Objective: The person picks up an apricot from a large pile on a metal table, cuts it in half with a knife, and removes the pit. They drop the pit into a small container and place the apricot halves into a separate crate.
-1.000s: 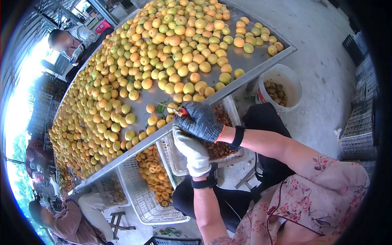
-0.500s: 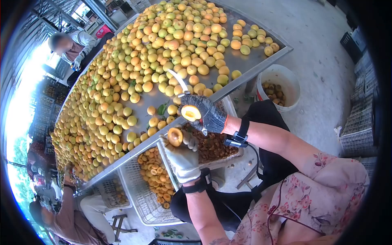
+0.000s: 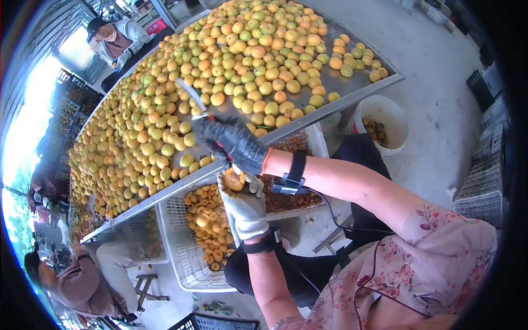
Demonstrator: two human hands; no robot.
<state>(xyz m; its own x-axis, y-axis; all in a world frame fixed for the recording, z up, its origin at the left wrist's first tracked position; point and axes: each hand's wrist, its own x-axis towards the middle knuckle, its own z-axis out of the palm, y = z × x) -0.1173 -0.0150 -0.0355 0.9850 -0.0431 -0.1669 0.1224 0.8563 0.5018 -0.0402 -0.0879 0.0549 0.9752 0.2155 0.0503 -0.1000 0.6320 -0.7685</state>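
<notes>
My left hand [image 3: 243, 209], in a white glove, holds a cut apricot half [image 3: 234, 179] with its cut face up. Just above it is my right hand [image 3: 234, 144], in a dark grey glove, closed around a knife [image 3: 192, 95] whose curved blade points up and left over the fruit. Many whole yellow-orange apricots [image 3: 165, 118] cover the metal table [image 3: 324, 109]. Below its edge, a white basket [image 3: 179, 250] holds apricot halves [image 3: 212, 228]. Another white crate [image 3: 319, 144], partly hidden by my hands, contains brown pits [image 3: 291, 201].
A white bucket [image 3: 394, 122] with some fruit stands right of the table. One person [image 3: 118, 44] works at the far side, another [image 3: 82, 280] sits at lower left. Stacked crates [image 3: 484, 176] stand at right; a black crate [image 3: 214, 323] is at the bottom.
My right hand has moved left, over my left hand, and the apricot half seen in it before is gone from view there. My left hand still holds its half. The view has shifted slightly.
</notes>
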